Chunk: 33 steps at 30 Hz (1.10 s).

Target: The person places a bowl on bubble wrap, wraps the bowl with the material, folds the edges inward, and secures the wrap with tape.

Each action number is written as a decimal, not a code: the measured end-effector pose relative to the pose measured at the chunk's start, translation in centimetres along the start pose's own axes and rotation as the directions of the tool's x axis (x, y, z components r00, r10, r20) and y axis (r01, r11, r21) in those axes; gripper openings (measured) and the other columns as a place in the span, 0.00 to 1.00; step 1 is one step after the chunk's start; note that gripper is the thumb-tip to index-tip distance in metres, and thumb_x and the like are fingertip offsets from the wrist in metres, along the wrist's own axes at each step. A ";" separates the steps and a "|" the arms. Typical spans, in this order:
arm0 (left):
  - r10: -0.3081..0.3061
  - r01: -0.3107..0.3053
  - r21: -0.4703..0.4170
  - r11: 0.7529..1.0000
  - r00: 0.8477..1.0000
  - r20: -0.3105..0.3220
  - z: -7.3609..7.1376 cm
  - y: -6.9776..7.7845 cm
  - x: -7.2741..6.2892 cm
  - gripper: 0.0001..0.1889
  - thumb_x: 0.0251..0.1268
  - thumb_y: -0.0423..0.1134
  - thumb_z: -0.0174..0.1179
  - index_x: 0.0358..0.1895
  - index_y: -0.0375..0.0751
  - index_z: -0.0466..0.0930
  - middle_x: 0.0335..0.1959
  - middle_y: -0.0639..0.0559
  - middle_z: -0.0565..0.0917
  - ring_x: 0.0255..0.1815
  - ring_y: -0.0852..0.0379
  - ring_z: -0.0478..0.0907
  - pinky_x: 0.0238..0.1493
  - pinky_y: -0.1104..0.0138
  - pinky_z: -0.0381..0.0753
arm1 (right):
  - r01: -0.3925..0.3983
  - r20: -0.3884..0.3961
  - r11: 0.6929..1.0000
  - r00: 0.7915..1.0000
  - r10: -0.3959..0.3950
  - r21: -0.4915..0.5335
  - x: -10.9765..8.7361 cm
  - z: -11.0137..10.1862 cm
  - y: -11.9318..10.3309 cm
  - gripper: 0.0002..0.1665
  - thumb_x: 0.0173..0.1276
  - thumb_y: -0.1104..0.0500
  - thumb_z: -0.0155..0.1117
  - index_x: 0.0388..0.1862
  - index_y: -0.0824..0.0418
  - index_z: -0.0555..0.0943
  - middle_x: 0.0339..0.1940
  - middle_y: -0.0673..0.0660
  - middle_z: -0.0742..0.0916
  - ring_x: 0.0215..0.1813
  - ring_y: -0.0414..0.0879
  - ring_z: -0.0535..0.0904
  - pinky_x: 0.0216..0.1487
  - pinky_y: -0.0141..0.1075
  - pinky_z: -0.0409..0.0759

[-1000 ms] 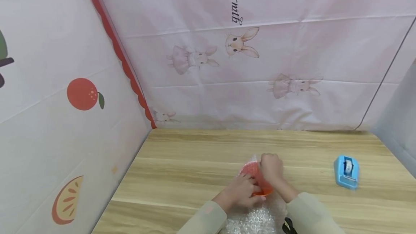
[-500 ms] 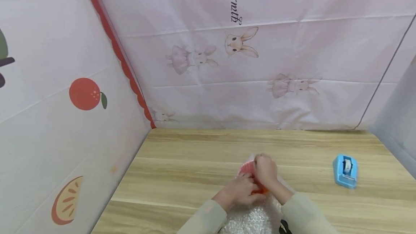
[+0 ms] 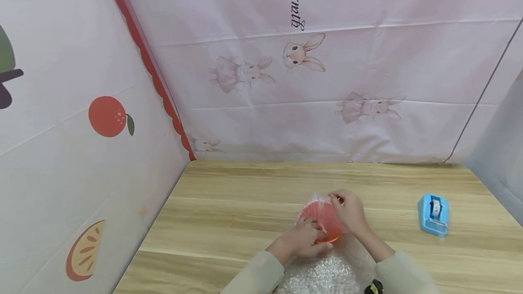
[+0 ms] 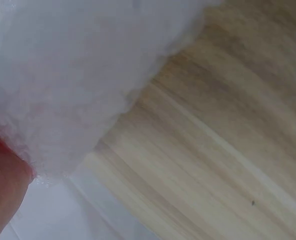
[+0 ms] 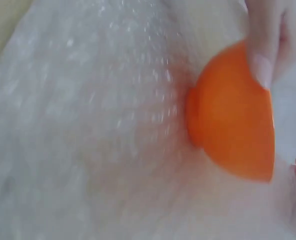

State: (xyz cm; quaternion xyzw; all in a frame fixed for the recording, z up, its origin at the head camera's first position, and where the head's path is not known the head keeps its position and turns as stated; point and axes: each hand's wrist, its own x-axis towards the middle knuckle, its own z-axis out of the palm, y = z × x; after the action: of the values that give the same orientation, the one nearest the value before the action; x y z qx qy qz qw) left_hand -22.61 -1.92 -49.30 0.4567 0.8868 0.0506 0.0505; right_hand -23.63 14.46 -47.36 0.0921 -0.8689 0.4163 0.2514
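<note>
An orange bowl [image 3: 332, 227] with a pinkish-red inside lies tilted in bubble wrap [image 3: 323, 276]. My left hand [image 3: 304, 238] grips its near-left rim, fingers inside and thumb outside. In the right wrist view the left thumb [image 5: 262, 70] presses the bowl's outer wall [image 5: 233, 120] near the rim, and bubble wrap [image 5: 98, 120] spreads beside the base. At the bowl's far right side, my right hand [image 3: 352, 212] pinches a thin edge of the wrap. In the left wrist view, wrap [image 4: 83, 80] fills the upper left, and part of the left hand [image 4: 5, 190] shows.
A blue tape dispenser [image 3: 434, 214] stands on the right of the wooden table [image 3: 229, 203]. Near the right sleeve lies a small black object [image 3: 373, 287], partly cut off by the frame. Printed cloth walls [image 3: 261, 126] rise behind and at the left.
My right hand first moves left over the bowl, then back right and slightly up, uncovering more of the bowl's inside. The left hand stays nearly still on the rim.
</note>
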 end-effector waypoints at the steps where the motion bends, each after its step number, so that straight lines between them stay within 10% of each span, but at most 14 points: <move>1: -0.005 0.005 -0.016 1.000 1.000 0.001 0.0 0.0 0.0 0.22 0.70 0.57 0.40 0.51 0.51 0.80 0.51 0.59 0.81 0.57 0.59 0.71 0.64 0.60 0.65 | 0.000 -0.025 1.000 1.000 0.000 0.016 -0.1 -0.4 0.3 0.06 0.57 0.72 0.58 0.29 0.70 0.83 0.25 0.60 0.85 0.26 0.37 0.73 0.24 0.29 0.72; 5: -0.001 0.001 -0.030 1.000 1.000 -0.010 0.2 0.1 -0.1 0.22 0.69 0.57 0.41 0.50 0.52 0.81 0.51 0.61 0.81 0.56 0.61 0.71 0.62 0.63 0.66 | -0.012 -0.022 1.000 1.000 0.012 0.001 -1.0 -2.2 1.3 0.05 0.57 0.72 0.59 0.29 0.69 0.83 0.25 0.58 0.85 0.27 0.29 0.70 0.24 0.27 0.72; 11: 0.002 -0.002 -0.014 1.000 1.000 -0.021 0.2 0.2 -0.3 0.21 0.69 0.57 0.42 0.44 0.53 0.82 0.44 0.62 0.81 0.52 0.62 0.72 0.57 0.66 0.68 | -0.189 0.187 0.981 0.963 0.196 -0.055 -2.9 -5.3 2.1 0.08 0.64 0.65 0.57 0.36 0.69 0.82 0.33 0.60 0.86 0.30 0.33 0.74 0.28 0.28 0.73; 20: 0.011 -0.011 0.015 1.000 0.999 -0.030 0.4 0.0 -0.5 0.21 0.69 0.56 0.41 0.46 0.52 0.82 0.45 0.61 0.81 0.53 0.61 0.72 0.61 0.64 0.66 | -0.416 0.483 0.904 0.774 0.409 -0.099 -5.2 -8.6 3.7 0.16 0.68 0.64 0.50 0.46 0.74 0.77 0.41 0.65 0.85 0.40 0.48 0.81 0.37 0.35 0.80; 28: -0.008 0.008 -0.015 1.000 1.000 -0.020 -0.1 0.0 -0.7 0.22 0.69 0.57 0.42 0.45 0.50 0.82 0.45 0.60 0.81 0.54 0.61 0.71 0.60 0.66 0.65 | -0.572 0.584 0.800 0.592 0.555 -0.180 -6.7 -9.9 4.5 0.30 0.73 0.49 0.42 0.54 0.75 0.73 0.50 0.71 0.81 0.51 0.61 0.78 0.46 0.50 0.78; 33: -0.004 0.004 -0.001 1.000 1.000 -0.021 -0.1 0.0 -0.5 0.21 0.68 0.57 0.42 0.44 0.50 0.82 0.44 0.61 0.81 0.53 0.61 0.72 0.59 0.67 0.65 | -0.637 0.642 0.758 0.525 0.558 -0.137 -7.8 -10.7 5.1 0.32 0.74 0.49 0.39 0.56 0.78 0.70 0.50 0.72 0.80 0.49 0.57 0.79 0.46 0.48 0.79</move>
State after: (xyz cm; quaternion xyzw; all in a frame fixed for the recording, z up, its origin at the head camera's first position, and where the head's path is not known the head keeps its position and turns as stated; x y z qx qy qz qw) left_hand -22.35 -2.34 -49.17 0.4544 0.8881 0.0556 0.0414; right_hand -15.01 25.56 -49.22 -0.0593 -0.8518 0.4671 -0.2295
